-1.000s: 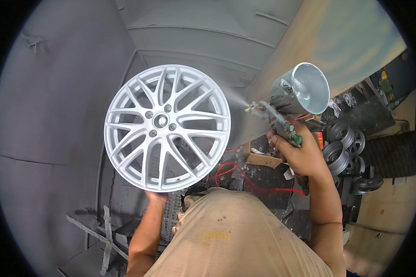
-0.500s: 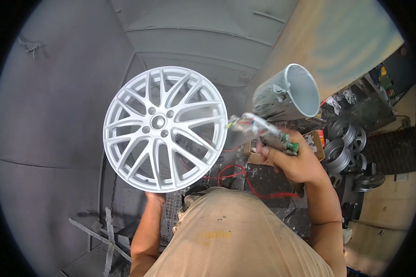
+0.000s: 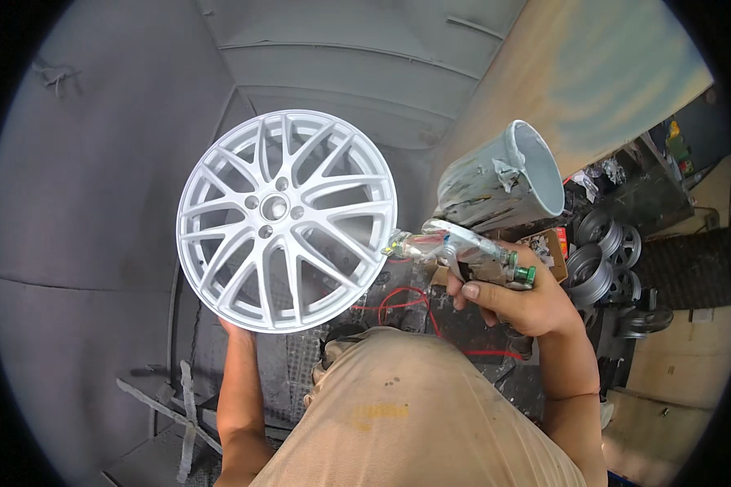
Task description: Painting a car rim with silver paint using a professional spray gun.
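While the left hand (image 3: pixel 237 331) props the silver-white alloy wheel (image 3: pixel 286 221) from underneath, facing up toward the person, the right hand (image 3: pixel 518 297) grips a spray gun (image 3: pixel 463 247) aimed at its rim.

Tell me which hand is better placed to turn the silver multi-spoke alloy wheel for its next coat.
Left. The left hand already touches the silver multi-spoke alloy wheel at its lower rim, while the right hand grips the metal spray gun beside it.

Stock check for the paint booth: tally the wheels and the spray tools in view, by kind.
Pale grey multi-spoke alloy wheel at the left hand: 1
Darker wheels stacked at right: at least 4, partly hidden
Paint-spattered metal spray gun with cup in the right hand: 1
Total: at least 6
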A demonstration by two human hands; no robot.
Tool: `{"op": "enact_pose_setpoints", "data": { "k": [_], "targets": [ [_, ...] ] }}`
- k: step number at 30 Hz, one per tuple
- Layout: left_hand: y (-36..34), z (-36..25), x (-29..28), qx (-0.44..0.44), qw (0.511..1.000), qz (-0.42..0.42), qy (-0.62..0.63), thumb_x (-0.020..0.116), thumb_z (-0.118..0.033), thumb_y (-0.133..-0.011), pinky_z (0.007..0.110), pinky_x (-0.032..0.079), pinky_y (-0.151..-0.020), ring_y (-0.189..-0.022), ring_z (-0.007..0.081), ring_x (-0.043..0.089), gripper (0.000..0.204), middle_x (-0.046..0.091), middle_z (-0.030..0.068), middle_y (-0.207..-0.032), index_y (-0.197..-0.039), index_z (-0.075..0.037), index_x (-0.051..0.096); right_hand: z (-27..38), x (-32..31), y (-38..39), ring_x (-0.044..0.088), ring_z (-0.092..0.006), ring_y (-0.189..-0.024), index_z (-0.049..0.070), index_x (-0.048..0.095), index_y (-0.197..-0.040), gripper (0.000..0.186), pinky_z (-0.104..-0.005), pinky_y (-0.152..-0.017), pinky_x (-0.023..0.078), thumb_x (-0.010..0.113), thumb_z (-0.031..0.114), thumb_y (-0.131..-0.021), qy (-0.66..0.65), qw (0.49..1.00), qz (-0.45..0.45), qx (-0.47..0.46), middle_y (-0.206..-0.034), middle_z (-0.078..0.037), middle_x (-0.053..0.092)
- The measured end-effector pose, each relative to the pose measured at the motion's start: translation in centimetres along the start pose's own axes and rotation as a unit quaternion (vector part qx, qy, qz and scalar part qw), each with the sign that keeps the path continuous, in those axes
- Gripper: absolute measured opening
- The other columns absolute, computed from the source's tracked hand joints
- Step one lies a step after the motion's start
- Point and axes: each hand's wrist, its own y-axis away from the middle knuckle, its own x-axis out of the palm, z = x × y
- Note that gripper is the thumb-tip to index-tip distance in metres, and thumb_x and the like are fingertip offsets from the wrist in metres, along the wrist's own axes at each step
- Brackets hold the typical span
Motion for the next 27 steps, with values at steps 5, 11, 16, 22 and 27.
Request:
{"op": "enact_pose_setpoints", "data": {
  "k": [5, 11, 16, 22, 27],
  "targets": [
    [0.7, -1.1, -2.2, 0.031, 1.000, -0.004, 0.004, 0.034, -0.060, -0.104, 0.053, 0.039, -0.120, -0.141, 0.0320, 0.050, 0.067, 0.055, 0.0081, -0.150, -0.151, -0.015, 0.049, -0.7, 1.6, 0.3, 0.062, -0.0060, -0.074, -0.003, 0.066, -0.124, 0.033, -0.0260, -0.059, 0.051, 0.070, 0.016, -0.097, 0.101, 0.989, -0.102, -0.037, -0.091, -0.005, 0.070],
    [7.9, 3.1, -1.4, -0.081, 0.996, -0.018, 0.014, 0.039, -0.058, -0.103, 0.052, 0.036, -0.119, -0.146, 0.0301, 0.042, 0.064, 0.044, 0.0086, -0.159, -0.153, -0.018, 0.047, -1.5, 1.7, 1.0, 0.063, -0.0106, -0.075, -0.006, 0.062, -0.129, 0.040, -0.0281, -0.067, 0.052, 0.071, 0.017, -0.097, 0.168, 0.958, -0.217, -0.078, -0.093, -0.011, 0.069],
    [8.7, 2.2, -2.8, -0.069, 0.994, -0.073, -0.041, 0.040, -0.061, -0.099, 0.049, 0.042, -0.109, -0.134, 0.0307, 0.052, 0.070, 0.051, 0.0097, -0.151, -0.149, -0.013, 0.049, -0.1, 3.5, 2.9, 0.063, -0.0096, -0.076, -0.003, 0.063, -0.129, 0.040, -0.0259, -0.066, 0.052, 0.072, 0.017, -0.096, 0.080, 0.991, -0.104, -0.037, -0.098, -0.006, 0.071],
    [8.0, -2.1, -7.6, -0.030, 0.998, 0.058, 0.013, 0.031, -0.061, -0.104, 0.060, 0.035, -0.119, -0.145, 0.0394, 0.042, 0.074, 0.043, 0.0139, -0.159, -0.157, -0.010, 0.040, 0.4, 5.7, 5.5, 0.062, -0.0077, -0.074, -0.002, 0.065, -0.126, 0.034, -0.0254, -0.061, 0.051, 0.071, 0.015, -0.097, 0.004, 0.999, 0.030, -0.016, -0.097, -0.002, 0.071],
    [10.3, -6.2, -8.6, 0.034, 0.999, -0.014, -0.007, 0.040, -0.056, -0.105, 0.054, 0.044, -0.113, -0.134, 0.0334, 0.055, 0.066, 0.056, 0.0111, -0.147, -0.150, -0.008, 0.048, -1.8, 3.7, 6.5, 0.063, -0.0097, -0.076, -0.003, 0.064, -0.123, 0.032, -0.0267, -0.064, 0.051, 0.071, 0.014, -0.097, 0.155, 0.976, -0.131, -0.079, -0.094, -0.003, 0.069]
  ]
}}
